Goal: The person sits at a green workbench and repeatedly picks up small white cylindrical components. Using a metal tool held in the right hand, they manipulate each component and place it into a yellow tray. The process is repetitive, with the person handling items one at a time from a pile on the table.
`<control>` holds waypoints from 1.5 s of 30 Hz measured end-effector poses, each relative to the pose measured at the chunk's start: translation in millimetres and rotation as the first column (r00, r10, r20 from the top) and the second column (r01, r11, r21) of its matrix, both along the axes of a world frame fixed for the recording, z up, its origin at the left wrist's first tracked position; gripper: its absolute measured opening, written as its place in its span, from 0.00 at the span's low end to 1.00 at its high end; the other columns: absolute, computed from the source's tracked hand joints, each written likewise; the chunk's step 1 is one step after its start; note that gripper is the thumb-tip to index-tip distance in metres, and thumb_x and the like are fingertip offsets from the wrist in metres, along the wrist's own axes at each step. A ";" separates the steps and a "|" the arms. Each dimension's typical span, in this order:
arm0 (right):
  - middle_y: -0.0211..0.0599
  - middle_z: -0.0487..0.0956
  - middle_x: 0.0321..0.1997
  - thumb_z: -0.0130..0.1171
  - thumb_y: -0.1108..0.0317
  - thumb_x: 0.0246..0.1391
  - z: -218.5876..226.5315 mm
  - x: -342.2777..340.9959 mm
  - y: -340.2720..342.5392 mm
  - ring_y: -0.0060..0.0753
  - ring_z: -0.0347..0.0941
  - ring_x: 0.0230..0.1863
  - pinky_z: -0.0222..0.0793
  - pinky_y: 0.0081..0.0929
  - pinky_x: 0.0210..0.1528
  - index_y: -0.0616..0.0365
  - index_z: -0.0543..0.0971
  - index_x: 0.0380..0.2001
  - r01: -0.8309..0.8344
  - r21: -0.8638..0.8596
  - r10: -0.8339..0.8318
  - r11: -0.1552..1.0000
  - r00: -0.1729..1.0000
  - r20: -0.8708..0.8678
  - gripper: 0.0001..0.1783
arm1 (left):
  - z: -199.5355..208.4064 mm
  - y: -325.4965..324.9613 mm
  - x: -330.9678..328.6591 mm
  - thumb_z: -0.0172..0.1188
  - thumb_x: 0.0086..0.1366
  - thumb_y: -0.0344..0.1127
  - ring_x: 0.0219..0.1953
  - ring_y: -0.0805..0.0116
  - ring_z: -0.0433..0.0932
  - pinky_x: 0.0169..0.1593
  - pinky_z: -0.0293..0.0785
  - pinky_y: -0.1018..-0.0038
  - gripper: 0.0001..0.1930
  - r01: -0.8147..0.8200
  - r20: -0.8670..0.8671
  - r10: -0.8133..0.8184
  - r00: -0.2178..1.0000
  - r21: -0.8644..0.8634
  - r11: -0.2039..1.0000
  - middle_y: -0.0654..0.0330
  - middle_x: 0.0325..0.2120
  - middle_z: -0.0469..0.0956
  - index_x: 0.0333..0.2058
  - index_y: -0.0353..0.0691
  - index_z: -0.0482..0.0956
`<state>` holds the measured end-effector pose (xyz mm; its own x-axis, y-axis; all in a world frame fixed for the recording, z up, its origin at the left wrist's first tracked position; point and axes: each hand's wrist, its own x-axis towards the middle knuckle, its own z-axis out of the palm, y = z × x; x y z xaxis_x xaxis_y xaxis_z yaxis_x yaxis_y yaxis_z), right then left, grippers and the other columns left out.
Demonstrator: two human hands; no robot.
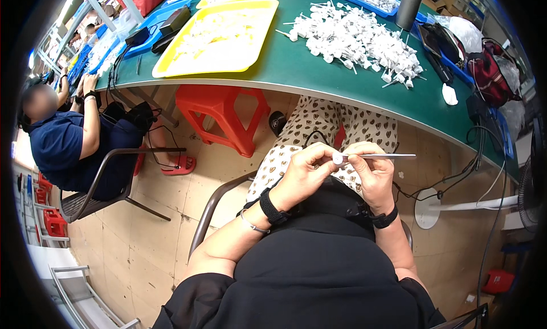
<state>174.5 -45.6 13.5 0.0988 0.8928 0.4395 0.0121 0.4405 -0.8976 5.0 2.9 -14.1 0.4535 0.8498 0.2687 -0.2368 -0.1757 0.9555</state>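
On the table I see a tray, right of it a heap of parts, a cylinder behind; a stool stands partly beneath the table, a co-worker sitting to its left.

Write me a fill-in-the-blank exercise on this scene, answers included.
1. The left hand pinches a small round piece coloured ______.
2. The right hand holds a slim grey metal-looking rod whose free end points to the person's ______.
3. The loose heap of small white plastic parts lies on a flat tabletop coloured ______.
4. The nearer shallow yellow rectangular plastic tray sits on the heap's ______ side.
Missing words: white; right; green; left.
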 end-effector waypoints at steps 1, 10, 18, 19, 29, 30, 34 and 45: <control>0.35 0.82 0.40 0.61 0.81 0.62 0.3 0.4 -0.1 0.24 0.77 0.39 0.74 0.22 0.41 0.62 0.81 0.40 0.007 0.004 -0.007 1.000 1.000 0.017 0.04 | 0.2 -0.1 0.2 0.65 0.68 0.26 0.34 0.76 0.80 0.38 0.77 0.77 0.05 0.005 0.010 -0.005 1.000 -0.008 1.000 0.61 0.32 0.80 0.41 0.34 0.82; 0.33 0.81 0.41 0.62 0.79 0.63 6.1 0.4 -5.0 0.21 0.77 0.38 0.73 0.18 0.40 0.63 0.81 0.41 -0.005 -0.057 0.006 0.998 1.000 0.012 0.05 | 5.4 1.3 -3.8 0.66 0.64 0.22 0.38 0.68 0.83 0.41 0.80 0.74 0.06 -0.092 -0.098 0.126 0.987 0.292 0.952 0.57 0.36 0.83 0.40 0.33 0.82; 0.34 0.82 0.44 0.61 0.80 0.64 7.2 2.0 -6.0 0.20 0.78 0.42 0.73 0.16 0.41 0.64 0.81 0.44 -0.026 -0.037 0.025 0.999 0.999 -0.031 0.07 | 12.1 -0.2 -3.7 0.67 0.59 0.19 0.41 0.59 0.83 0.44 0.79 0.69 0.11 -0.206 -0.082 0.282 0.956 0.494 0.844 0.55 0.39 0.83 0.41 0.35 0.82; 0.35 0.81 0.44 0.60 0.80 0.64 7.2 2.0 -5.9 0.21 0.78 0.42 0.73 0.16 0.42 0.64 0.81 0.44 -0.029 -0.035 0.028 0.999 0.999 -0.035 0.07 | 12.4 -0.4 -3.8 0.67 0.59 0.19 0.41 0.58 0.83 0.45 0.79 0.69 0.12 -0.214 -0.089 0.299 0.950 0.511 0.832 0.54 0.39 0.83 0.41 0.35 0.82; 0.36 0.82 0.45 0.61 0.79 0.64 8.5 -0.2 -5.7 0.21 0.77 0.41 0.72 0.18 0.43 0.65 0.80 0.44 -0.024 0.005 0.024 1.000 0.996 -0.091 0.07 | 14.4 -0.3 -2.5 0.65 0.57 0.17 0.37 0.60 0.83 0.40 0.80 0.70 0.13 -0.245 -0.049 0.311 0.949 0.506 0.827 0.54 0.37 0.81 0.42 0.34 0.80; 0.36 0.82 0.44 0.61 0.78 0.64 8.9 -1.4 -5.5 0.20 0.77 0.41 0.72 0.18 0.43 0.65 0.80 0.44 -0.013 0.017 0.014 1.000 0.994 -0.113 0.06 | 12.6 -1.7 -3.0 0.65 0.59 0.17 0.37 0.62 0.83 0.40 0.80 0.71 0.13 -0.224 -0.060 0.277 0.959 0.437 0.871 0.55 0.37 0.81 0.42 0.34 0.81; 0.37 0.82 0.44 0.61 0.77 0.65 10.1 3.5 -6.5 0.22 0.78 0.42 0.74 0.21 0.46 0.66 0.80 0.44 -0.016 -0.050 0.009 0.999 0.990 -0.144 0.07 | 8.2 -4.7 -1.5 0.66 0.64 0.20 0.35 0.71 0.84 0.37 0.81 0.75 0.10 -0.173 -0.043 0.188 0.981 0.224 0.959 0.58 0.35 0.81 0.44 0.34 0.81; 0.38 0.82 0.44 0.60 0.77 0.65 8.2 0.9 -7.0 0.26 0.80 0.45 0.76 0.25 0.51 0.66 0.79 0.46 -0.023 -0.072 0.011 0.997 0.986 -0.164 0.07 | 7.1 -5.2 0.0 0.68 0.66 0.25 0.35 0.75 0.83 0.39 0.80 0.78 0.09 -0.118 -0.008 0.120 0.993 0.115 0.986 0.61 0.34 0.81 0.43 0.34 0.82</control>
